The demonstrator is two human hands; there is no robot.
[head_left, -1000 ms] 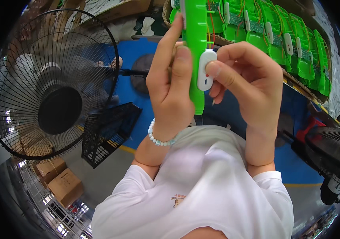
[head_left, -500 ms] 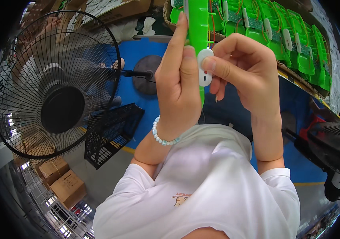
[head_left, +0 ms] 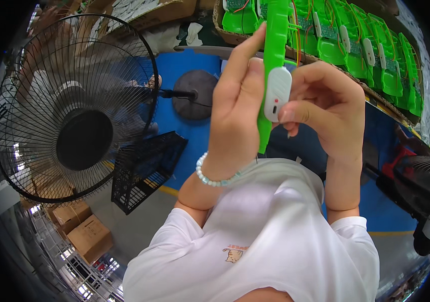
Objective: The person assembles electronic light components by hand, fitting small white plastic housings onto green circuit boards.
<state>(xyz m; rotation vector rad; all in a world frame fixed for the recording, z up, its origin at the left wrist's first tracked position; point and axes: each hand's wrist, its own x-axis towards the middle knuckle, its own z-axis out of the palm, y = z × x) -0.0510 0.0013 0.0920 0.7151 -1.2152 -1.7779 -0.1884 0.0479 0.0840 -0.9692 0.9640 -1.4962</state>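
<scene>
My left hand [head_left: 239, 103] grips a long green plastic housing [head_left: 275, 45], held upright with its narrow edge toward me. Against the housing's right side sits a white oval plastic cover [head_left: 278, 90] with a red dot and a small port slot. My right hand [head_left: 328, 108] pinches this cover near its lower end, thumb at the port side, other fingers curled behind and partly hidden. Red and yellow wires [head_left: 297, 38] run along the housing above the cover.
A carton [head_left: 232, 38] at the upper right holds rows of green housings [head_left: 376, 60] with circuit boards and wires. To the left stands a large black fan [head_left: 84, 138], with a black crate [head_left: 147, 171] beside it. Cardboard boxes [head_left: 89, 236] lie lower left; another fan [head_left: 421, 186] is at right.
Both hands and the green housing have shifted slightly right and down in view. The white cover has turned to show more of its face, and my right thumb has slid to its lower end.
</scene>
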